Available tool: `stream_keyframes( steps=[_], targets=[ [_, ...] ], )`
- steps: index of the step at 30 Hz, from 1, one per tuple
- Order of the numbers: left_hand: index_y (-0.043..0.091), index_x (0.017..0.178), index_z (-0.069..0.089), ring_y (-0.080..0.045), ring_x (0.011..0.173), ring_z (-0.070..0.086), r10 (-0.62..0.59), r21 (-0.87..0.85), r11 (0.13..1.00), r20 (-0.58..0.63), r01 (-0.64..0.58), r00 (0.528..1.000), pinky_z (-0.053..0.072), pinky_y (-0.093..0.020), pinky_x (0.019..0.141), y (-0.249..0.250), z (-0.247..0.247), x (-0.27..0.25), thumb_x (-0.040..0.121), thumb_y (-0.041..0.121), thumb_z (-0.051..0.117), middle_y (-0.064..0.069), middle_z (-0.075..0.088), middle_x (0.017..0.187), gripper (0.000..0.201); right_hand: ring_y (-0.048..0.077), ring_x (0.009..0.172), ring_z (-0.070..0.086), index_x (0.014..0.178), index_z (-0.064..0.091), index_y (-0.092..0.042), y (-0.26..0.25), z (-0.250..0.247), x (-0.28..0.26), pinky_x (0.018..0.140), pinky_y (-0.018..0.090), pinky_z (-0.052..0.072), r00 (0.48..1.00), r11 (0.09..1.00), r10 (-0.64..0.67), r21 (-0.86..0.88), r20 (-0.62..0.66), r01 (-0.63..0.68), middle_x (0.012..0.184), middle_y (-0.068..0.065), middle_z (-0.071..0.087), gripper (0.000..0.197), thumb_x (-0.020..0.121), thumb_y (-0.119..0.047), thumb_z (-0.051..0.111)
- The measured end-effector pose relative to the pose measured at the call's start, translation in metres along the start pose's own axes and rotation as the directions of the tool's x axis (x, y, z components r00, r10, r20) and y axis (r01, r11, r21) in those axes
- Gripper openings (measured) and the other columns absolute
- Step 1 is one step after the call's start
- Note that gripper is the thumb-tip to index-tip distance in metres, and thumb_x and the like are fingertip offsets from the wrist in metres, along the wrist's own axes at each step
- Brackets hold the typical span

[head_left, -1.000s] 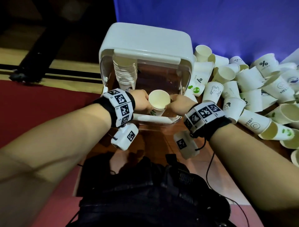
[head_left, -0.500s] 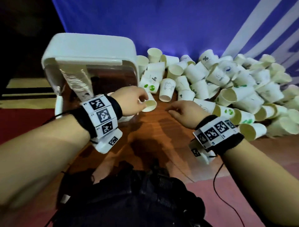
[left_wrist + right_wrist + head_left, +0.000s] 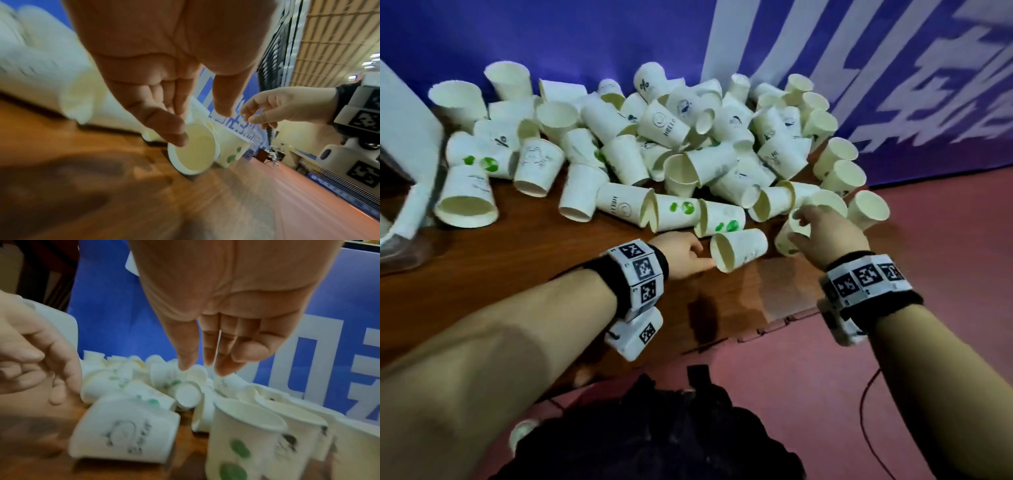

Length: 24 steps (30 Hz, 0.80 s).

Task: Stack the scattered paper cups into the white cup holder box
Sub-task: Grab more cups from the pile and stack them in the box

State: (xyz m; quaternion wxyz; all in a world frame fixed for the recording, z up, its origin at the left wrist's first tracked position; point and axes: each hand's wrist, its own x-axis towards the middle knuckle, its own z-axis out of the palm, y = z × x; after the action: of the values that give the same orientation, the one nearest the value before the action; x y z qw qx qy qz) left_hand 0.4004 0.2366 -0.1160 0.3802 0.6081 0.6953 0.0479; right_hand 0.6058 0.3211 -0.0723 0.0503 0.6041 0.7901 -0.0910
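White paper cups (image 3: 640, 144) lay heaped mid-frame as the left hand (image 3: 681, 253) and right hand (image 3: 828, 233) reached, fingers loose and empty, each needing to close on a cup.

This looks like a large indoor hall, something like a sports or event venue, not a home. A tall blue banner (image 3: 592, 37) with big white lettering (image 3: 893, 78) hangs as a backdrop behind the wooden board (image 3: 517, 260). The floor (image 3: 935, 240) is a smooth reddish surface running far back. In the left wrist view a high ceiling of slatted panels (image 3: 333, 32) carries bright lamps (image 3: 372, 60), and distant furniture (image 3: 269, 156) stands near more blue boards (image 3: 337, 190) along the edge.
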Motion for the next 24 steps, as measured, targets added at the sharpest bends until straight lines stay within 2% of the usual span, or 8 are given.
stream_keyframes(
  steps=[3,6,9,11,15,17,20,24],
  targets=[
    [0.009,0.121,0.053,-0.024,0.099,0.062,-0.077,-0.053,0.996,0.000,0.077,0.997,0.048,-0.030,0.080,0.028,0.024,0.027,0.087,0.051,0.050,-0.008,0.064,0.114,0.055,0.031,0.112,0.052,0.127,0.045,-0.016,0.028,0.013,0.020,0.085,0.039,0.046,0.996,0.998,0.031,-0.060,0.088,-0.026,0.129,0.009,0.050,0.042,0.087,-0.028,0.055],
    [0.010,0.120,0.053,-0.027,0.101,0.062,-0.138,-0.074,0.988,-0.042,0.134,0.990,0.047,-0.029,0.076,0.042,0.036,0.047,0.090,0.045,0.048,-0.010,0.065,0.112,0.047,0.032,0.104,0.057,0.119,0.053,-0.015,0.039,0.025,0.034,0.075,0.036,0.045,0.994,0.995,-0.002,-0.099,0.107,0.013,0.120,0.013,0.058,0.032,0.089,-0.023,0.051],
    [0.006,0.111,0.057,-0.022,0.071,0.065,-0.161,-0.136,0.979,-0.058,0.152,0.985,0.045,-0.027,0.058,0.051,0.038,0.054,0.091,0.029,0.047,-0.007,0.069,0.082,0.032,0.033,0.095,0.059,0.110,0.059,-0.013,0.045,0.032,0.038,0.065,0.033,0.040,0.992,0.987,-0.053,-0.143,0.114,0.069,0.108,0.015,0.061,0.023,0.091,-0.019,0.048],
    [0.008,0.108,0.057,-0.014,0.052,0.054,-0.158,-0.139,0.979,-0.051,0.150,0.986,0.038,-0.024,0.047,0.053,0.038,0.053,0.091,0.022,0.046,-0.001,0.060,0.064,0.025,0.033,0.093,0.059,0.107,0.059,-0.012,0.050,0.032,0.035,0.063,0.032,0.039,0.992,0.986,-0.093,-0.131,0.086,0.104,0.106,0.015,0.061,0.021,0.092,-0.020,0.047],
    [0.013,0.090,0.053,-0.008,0.042,0.048,-0.147,-0.144,0.980,-0.080,0.134,0.986,0.038,-0.017,0.039,0.043,0.024,0.038,0.093,0.025,0.045,0.000,0.059,0.063,0.014,0.034,0.089,0.059,0.101,0.062,-0.010,0.048,0.018,0.024,0.061,0.031,0.037,0.976,0.973,-0.217,-0.087,-0.019,0.214,0.101,0.015,0.062,0.023,0.092,-0.023,0.045],
    [0.014,0.096,0.054,-0.012,0.052,0.056,-0.148,-0.224,0.967,-0.105,0.121,0.983,0.046,-0.019,0.047,0.034,0.014,0.024,0.093,0.024,0.047,-0.004,0.064,0.071,0.013,0.034,0.089,0.059,0.100,0.063,-0.011,0.041,0.011,0.019,0.063,0.032,0.043,0.963,0.963,-0.264,-0.069,-0.045,0.261,0.100,0.013,0.063,0.022,0.091,-0.023,0.046],
    [0.015,0.095,0.057,-0.025,0.074,0.067,-0.149,-0.307,0.948,-0.173,0.090,0.974,0.055,-0.035,0.072,0.016,-0.006,-0.002,0.091,0.022,0.051,-0.012,0.070,0.085,0.010,0.032,0.092,0.058,0.101,0.063,-0.011,0.024,0.000,0.014,0.066,0.032,0.044,0.945,0.946,-0.321,-0.061,-0.055,0.318,0.101,0.013,0.064,0.022,0.090,-0.023,0.047],
    [0.015,0.087,0.061,-0.023,0.076,0.068,-0.174,-0.349,0.934,-0.265,0.074,0.948,0.055,-0.033,0.075,-0.021,-0.028,-0.039,0.088,0.019,0.056,-0.010,0.071,0.085,0.007,0.032,0.092,0.060,0.102,0.063,-0.013,-0.009,-0.004,0.010,0.069,0.034,0.047,0.927,0.925,-0.375,-0.077,-0.034,0.371,0.102,0.012,0.065,0.021,0.089,-0.024,0.050]
  ],
)
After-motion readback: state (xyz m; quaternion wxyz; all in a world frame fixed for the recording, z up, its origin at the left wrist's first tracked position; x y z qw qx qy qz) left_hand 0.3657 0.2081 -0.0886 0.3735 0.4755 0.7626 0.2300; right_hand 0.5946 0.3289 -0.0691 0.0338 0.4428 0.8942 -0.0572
